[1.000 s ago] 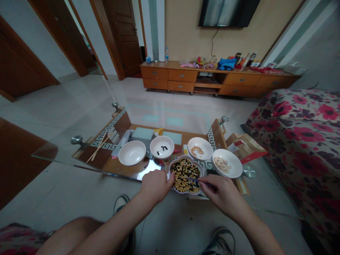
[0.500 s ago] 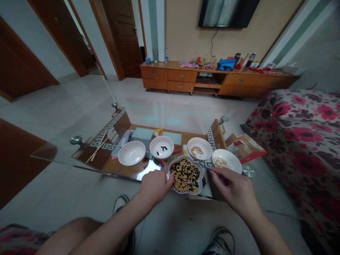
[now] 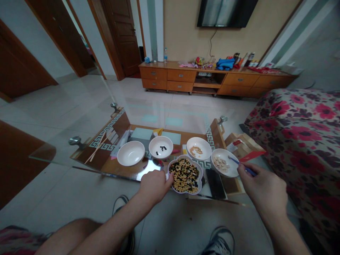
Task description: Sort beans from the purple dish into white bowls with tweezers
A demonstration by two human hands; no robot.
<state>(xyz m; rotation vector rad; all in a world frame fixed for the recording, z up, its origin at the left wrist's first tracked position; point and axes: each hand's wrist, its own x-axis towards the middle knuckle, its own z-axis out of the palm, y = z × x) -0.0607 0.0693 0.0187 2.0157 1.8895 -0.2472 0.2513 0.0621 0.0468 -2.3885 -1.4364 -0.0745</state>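
Note:
My left hand grips the near rim of a white flower-shaped bowl heaped with mixed yellow and dark beans. My right hand is shut on a slim blue-handled tool, whose tip points at a white bowl of pale seeds. The tip is close to that bowl's rim. Farther back stand a white bowl with a few black beans, a white bowl with tan grains and a bare white bowl.
A black phone lies right of the flower-shaped bowl on a glass table. Chopsticks lie at its left. A cardboard box and a floral sofa are at the right, and a wooden cabinet stands beyond.
My right hand has moved rightward with the blue tool, from over the flower-shaped bowl to beside the seed bowl. This uncovers the phone. My left hand stays on the rim.

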